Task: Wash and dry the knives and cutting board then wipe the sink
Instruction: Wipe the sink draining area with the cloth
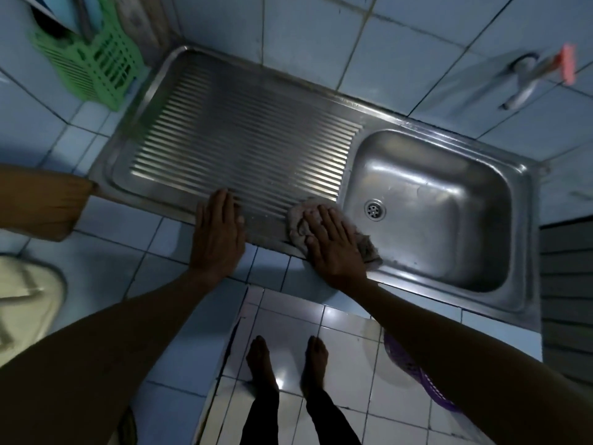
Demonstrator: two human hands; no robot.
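Note:
A steel sink (519,239) with a ribbed drainboard (244,139) on its left fills the counter. My right hand (333,245) lies flat with straight fingers on a greyish-brown cloth (296,220), pressing it onto the drainboard's front edge just left of the basin. My left hand (218,232) rests flat and open on the front rim of the drainboard, a short way left of the cloth. A wooden cutting board (45,200) lies at the left edge of the counter. No knife shows clearly.
A green plastic basket (93,69) stands at the back left corner against the tiled wall. A tap (526,78) with a pink handle juts from the wall at the right. A pale lid (25,293) sits lower left. A purple basket (414,374) is on the floor.

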